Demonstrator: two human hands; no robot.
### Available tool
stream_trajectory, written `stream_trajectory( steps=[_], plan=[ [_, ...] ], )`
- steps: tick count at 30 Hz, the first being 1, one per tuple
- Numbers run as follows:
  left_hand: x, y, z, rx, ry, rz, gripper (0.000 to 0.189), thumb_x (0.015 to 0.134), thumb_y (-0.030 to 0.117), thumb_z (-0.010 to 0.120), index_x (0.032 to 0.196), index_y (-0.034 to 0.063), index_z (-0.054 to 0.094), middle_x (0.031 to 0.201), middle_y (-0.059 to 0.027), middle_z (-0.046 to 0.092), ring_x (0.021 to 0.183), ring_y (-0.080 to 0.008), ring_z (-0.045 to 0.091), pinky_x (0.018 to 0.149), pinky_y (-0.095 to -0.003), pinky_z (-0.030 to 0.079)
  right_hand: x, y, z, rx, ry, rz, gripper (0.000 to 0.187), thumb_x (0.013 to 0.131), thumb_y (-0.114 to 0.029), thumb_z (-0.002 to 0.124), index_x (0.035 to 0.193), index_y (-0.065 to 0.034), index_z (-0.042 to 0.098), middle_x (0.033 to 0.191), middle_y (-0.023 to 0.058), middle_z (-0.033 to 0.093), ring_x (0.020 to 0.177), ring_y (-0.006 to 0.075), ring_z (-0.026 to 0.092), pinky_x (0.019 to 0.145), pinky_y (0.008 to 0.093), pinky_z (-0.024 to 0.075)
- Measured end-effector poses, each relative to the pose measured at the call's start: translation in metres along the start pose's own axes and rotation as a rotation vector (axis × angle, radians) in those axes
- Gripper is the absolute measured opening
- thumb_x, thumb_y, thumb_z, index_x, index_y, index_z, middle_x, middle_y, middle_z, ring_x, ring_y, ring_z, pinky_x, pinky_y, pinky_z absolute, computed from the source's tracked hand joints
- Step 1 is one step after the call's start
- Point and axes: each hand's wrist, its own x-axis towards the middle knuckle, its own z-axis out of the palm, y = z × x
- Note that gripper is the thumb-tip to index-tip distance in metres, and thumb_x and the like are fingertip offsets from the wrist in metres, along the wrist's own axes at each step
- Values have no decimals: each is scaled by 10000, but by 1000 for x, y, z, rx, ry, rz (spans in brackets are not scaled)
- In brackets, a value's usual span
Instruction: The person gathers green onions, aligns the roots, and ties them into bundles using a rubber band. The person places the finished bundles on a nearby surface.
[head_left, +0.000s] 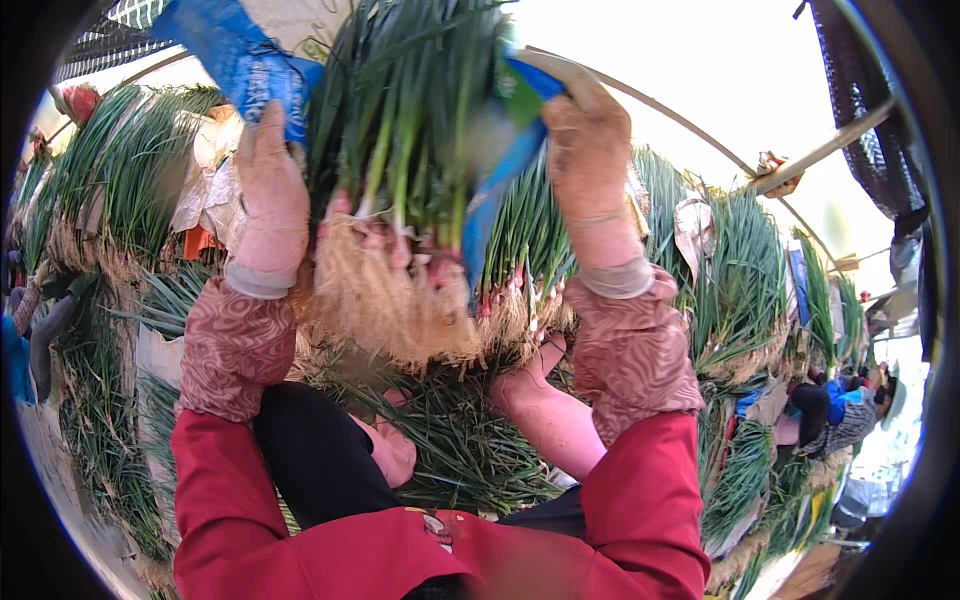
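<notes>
My left hand grips one side of a blue plastic sheet that bears white writing. At the opposite side, my right hand has hold of an edge of blue and white sheeting. Between the two hands hangs a thick bundle of green onions, held upright and slightly blurred. Its leaves point up, and the pale, shaggy roots hang down above my lap. I cannot tell whether both sheet edges belong to one piece, because the bundle hides the middle.
Onion bundles line the left, and more bundles stand at the right. Loose green leaves cover the ground between my bare feet. Another person sits at far right; a sleeved arm shows at far left. A pole crosses the upper right.
</notes>
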Motion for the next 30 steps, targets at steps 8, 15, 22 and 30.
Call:
stream_trajectory(
  steps=[8, 15, 22, 30],
  plan=[
    [-172, 19, 62, -809, -535, -1157, 200, 908, 279, 588, 964, 89, 566, 651, -63, 609, 499, -168, 568, 421, -284, 428, -168, 152, -97, -427, -372, 682, 343, 796, 10, 506, 1079, -96, 669, 978, 118, 686, 916, 262, 661, 823, 325, 508],
    [-269, -72, 41, -1034, -298, -1625, 224, 885, 228, 548, 1064, 93, 537, 952, -137, 628, 828, -279, 635, 649, -401, 526, -276, 185, -101, -239, -285, 875, 464, 711, -39, 528, 1153, -144, 627, 1059, 188, 645, 983, 345, 618, 868, 374, 478],
    [-297, 5, -1, -900, -231, -1558, 162, 877, 146, 528, 1027, 89, 551, 860, -66, 612, 518, -126, 486, 430, -259, 396, -260, 45, -101, -203, -294, 658, 262, 822, -306, 654, 968, -89, 650, 933, 130, 646, 889, 302, 628, 791, 385, 499],
    [-262, 125, -27, -971, -741, -750, 192, 924, 109, 521, 1078, 37, 610, 958, -21, 627, 719, -60, 545, 676, -212, 449, -207, 1, -98, -557, -78, 355, 233, 902, -291, 555, 738, -132, 601, 669, 58, 581, 583, 251, 594, 551, 368, 477]
  ],
)
